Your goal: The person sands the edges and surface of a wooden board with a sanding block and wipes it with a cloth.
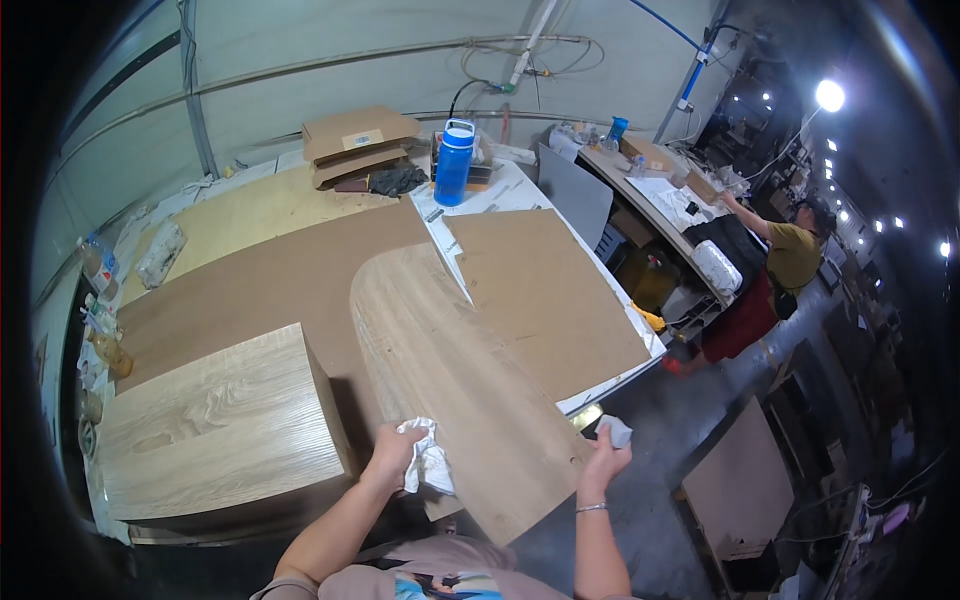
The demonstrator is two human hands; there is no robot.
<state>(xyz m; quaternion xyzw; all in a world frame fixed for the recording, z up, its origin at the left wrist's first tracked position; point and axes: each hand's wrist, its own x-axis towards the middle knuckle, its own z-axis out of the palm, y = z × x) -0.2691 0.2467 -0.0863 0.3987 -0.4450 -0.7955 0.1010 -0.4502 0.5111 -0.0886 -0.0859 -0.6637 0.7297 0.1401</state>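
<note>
The board [465, 370], pale wood-grain and rounded at its far end, lies in front of the person, its far part over the brown sheet [240, 285] and its near end jutting toward the person's body. At the board's left edge, close to that near end, the left hand [393, 455] is closed around a crumpled white cloth [430, 460]. Just beside the board's right edge, the right hand [605, 460] has its fingers bent around a small pale grey pad [616, 432]; from here I can't tell whether that hand touches the wood. A thin band [592, 508] circles the right wrist. Left of the board sits a thick wood-grain block [225, 425], while a flat cardboard piece [548, 300] lies to the board's right. Beyond the board's rounded end stands a blue bottle [454, 170], upright, with flattened boxes [355, 150] piled to the left of it. Far left of the board I see a white bundle [162, 255] and, nearer, an amber bottle [112, 354]. Well off to the board's right, a co-worker [795, 255] in an olive top reaches an arm over a cluttered bench [640, 190], near a glowing lamp [830, 96].
</note>
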